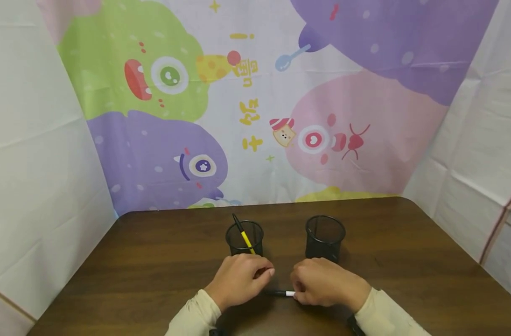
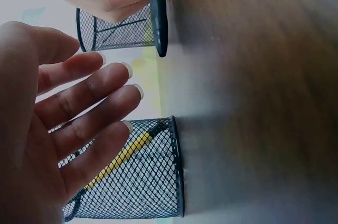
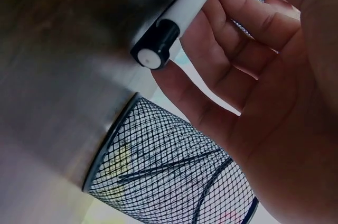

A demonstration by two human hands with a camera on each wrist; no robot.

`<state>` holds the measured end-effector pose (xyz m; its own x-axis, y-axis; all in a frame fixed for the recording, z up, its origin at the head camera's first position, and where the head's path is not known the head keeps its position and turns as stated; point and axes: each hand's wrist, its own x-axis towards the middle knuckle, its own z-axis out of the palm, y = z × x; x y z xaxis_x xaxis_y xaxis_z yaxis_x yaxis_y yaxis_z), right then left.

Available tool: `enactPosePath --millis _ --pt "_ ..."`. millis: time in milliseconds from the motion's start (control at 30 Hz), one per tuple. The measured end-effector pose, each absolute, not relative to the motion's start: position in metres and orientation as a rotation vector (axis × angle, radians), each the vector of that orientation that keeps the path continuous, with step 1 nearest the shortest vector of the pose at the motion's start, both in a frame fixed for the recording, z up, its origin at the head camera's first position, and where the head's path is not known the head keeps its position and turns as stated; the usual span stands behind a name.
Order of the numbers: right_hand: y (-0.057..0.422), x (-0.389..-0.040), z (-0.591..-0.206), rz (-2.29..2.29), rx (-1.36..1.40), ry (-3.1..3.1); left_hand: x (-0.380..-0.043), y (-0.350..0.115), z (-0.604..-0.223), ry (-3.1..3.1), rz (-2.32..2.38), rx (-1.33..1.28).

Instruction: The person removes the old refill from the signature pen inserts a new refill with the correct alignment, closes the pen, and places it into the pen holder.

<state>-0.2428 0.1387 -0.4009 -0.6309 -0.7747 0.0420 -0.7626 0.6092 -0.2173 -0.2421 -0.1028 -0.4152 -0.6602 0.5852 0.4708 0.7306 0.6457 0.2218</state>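
A marker point(image 1: 280, 293) with a white barrel and black ends is held low over the table by my right hand point(image 1: 328, 282). In the right wrist view, the thumb and fingers pinch the white barrel of the marker point(image 3: 193, 2), and a black end with a white disc points out past them. My left hand point(image 1: 241, 279) is close to the other black end, its fingers point(image 2: 84, 92) loosely bent with nothing in them. Just beyond it stands a black mesh cup point(image 1: 259, 245) with a yellow and black pen point(image 1: 246, 239) leaning inside.
A second black mesh cup point(image 1: 324, 249) stands upright beyond my right hand. The brown wooden table point(image 1: 167, 261) runs back to a cartoon-printed cloth point(image 1: 255, 177). White cloth walls point(image 1: 41, 140) close in the sides.
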Motion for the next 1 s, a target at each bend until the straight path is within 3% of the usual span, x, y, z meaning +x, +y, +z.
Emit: enactPosePath --millis 1000 --pt "0.1426 -0.2491 -0.3993 -0.462 -1.346 2.868 -0.2453 -0.1110 -0.4171 -2.665 -0.734 -1.093"
